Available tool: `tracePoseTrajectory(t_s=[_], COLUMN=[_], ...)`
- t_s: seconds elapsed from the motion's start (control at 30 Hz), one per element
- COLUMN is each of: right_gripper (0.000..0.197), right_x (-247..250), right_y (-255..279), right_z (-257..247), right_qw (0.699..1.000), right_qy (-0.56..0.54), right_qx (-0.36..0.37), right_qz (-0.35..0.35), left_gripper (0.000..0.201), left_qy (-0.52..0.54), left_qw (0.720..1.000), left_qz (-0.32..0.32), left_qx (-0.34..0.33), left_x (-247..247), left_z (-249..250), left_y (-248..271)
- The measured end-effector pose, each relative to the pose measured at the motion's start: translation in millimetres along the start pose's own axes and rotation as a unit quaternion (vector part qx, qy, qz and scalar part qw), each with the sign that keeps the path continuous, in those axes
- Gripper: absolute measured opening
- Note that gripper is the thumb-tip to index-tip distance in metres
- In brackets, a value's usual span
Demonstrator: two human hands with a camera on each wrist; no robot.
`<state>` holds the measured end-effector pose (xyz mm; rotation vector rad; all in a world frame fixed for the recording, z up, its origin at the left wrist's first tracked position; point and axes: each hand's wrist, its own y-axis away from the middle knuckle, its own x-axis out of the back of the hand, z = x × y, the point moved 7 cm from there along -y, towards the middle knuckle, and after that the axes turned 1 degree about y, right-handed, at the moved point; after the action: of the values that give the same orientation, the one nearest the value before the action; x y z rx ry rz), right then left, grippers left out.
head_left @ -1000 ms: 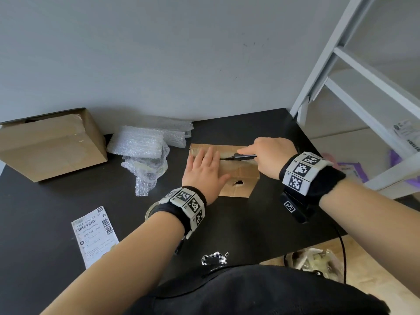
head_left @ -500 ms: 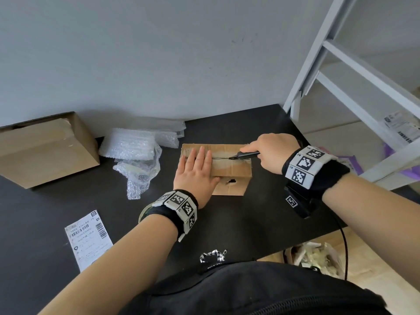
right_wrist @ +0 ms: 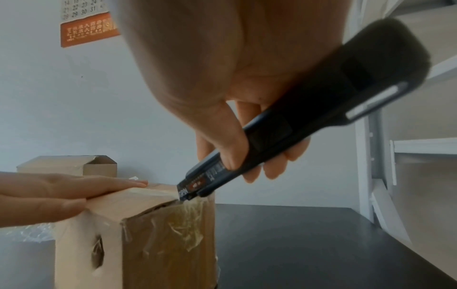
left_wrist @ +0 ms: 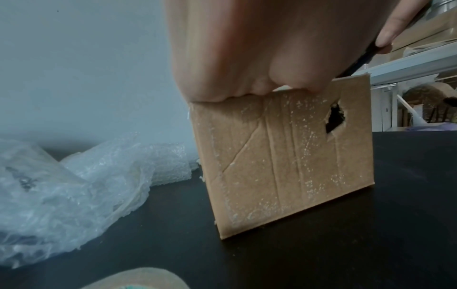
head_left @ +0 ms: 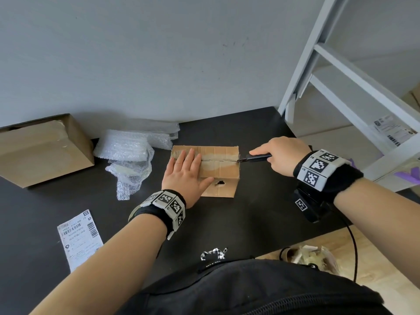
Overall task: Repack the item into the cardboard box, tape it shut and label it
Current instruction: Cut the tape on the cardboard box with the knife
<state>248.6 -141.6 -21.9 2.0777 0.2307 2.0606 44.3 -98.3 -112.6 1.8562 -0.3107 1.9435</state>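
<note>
A small cardboard box [head_left: 219,165] with a torn hole in its front face [left_wrist: 335,119] stands on the black table [head_left: 261,214]. My left hand [head_left: 186,176] lies flat on the box's top, fingers straight, pressing it down. My right hand [head_left: 279,155] grips a black utility knife [right_wrist: 284,125], whose tip sits at the right end of the taped top seam [right_wrist: 180,197]. The seam shows a cut line along the top [head_left: 218,158]. Clear tape hangs wrinkled on the box's right side [right_wrist: 180,228].
Crumpled bubble wrap [head_left: 131,155] lies left of the box, and a larger cardboard box [head_left: 43,148] stands at the far left. A shipping label [head_left: 79,237] lies near the front left. A tape roll [left_wrist: 138,279] sits under my left wrist. A white shelf frame [head_left: 341,71] rises on the right.
My right hand has drawn the knife rightward along the top seam, from near my left fingers to the box's right edge. The left hand stays flat on the box.
</note>
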Motion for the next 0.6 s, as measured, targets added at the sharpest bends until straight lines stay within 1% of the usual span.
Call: tracePoseTrajectory(t_s=[0.1,0.17,0.2,0.27,0.33,0.43,0.6], right_gripper=[0.049,0.048,0.047,0.046,0.046,0.046,0.046], right_x=[-5.2,-11.4,-15.3,-23.8,-31.5,-42.2,-59.3], right_y=[1.2,1.4,2.0,3.3,3.7,0.8,-6.9], right_z=[9.1,13.3,15.7,22.0,30.4,39.7,39.2], right_qw=[1.000,0.999,0.997,0.990,0.978,0.957,0.935], right_qy=[-0.023,-0.048,-0.073,-0.140,-0.209,-0.287,-0.351], right_qx=[0.005,0.008,0.005,-0.006,-0.021,-0.039,-0.040], right_qz=[0.006,0.009,0.006,-0.004,-0.008,-0.011,-0.025], left_gripper=[0.074,0.069,0.066,0.063,0.068,0.074,0.077], left_qy=[0.043,0.081,0.091,0.073,0.035,0.009,-0.013], left_qw=[0.999,0.996,0.994,0.997,0.999,0.999,1.000], left_qz=[0.000,0.022,0.033,0.036,0.009,-0.027,-0.024], left_qx=[0.023,0.042,0.041,0.008,-0.027,-0.013,0.000], left_x=[7.5,17.7,22.4,26.7,21.5,7.5,0.0], left_z=[3.7,10.0,15.7,33.2,50.6,58.0,59.0], left_y=[-2.6,-4.5,-5.1,-7.4,-11.2,-15.3,-12.1])
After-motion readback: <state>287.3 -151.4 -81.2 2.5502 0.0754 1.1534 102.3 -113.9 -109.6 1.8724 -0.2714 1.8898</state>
